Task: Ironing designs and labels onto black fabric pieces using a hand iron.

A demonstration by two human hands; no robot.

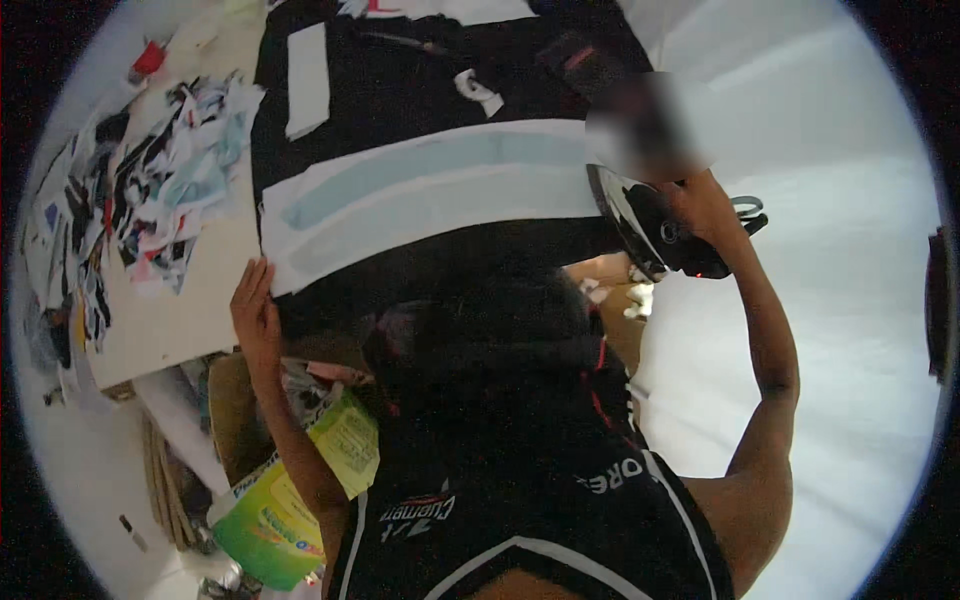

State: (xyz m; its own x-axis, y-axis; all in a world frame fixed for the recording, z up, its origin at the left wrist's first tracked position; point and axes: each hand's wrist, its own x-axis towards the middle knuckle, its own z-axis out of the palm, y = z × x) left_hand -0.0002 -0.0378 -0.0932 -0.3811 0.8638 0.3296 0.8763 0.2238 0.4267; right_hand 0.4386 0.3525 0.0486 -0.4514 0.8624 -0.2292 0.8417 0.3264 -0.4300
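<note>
Currently, a black clothes iron (668, 238) is held by its handle in the right hand (692, 200), whose fingers are closed around it, at the right end of a long white cloth strip with curved pale-blue pieces (440, 185). The strip is spread across a black cloth covering (390, 90); whether it is touched by the iron cannot be told. Near its lower left corner, the left hand (258, 305) is laid, fingers extended close together. Mixed fabric scraps (180, 170) are heaped to the left.

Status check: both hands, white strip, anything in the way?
Right hand grips iron near right end of white strip. Left hand open at its lower-left corner. Strip lies across black surface. Small white scrap beyond, off the strip.
</note>
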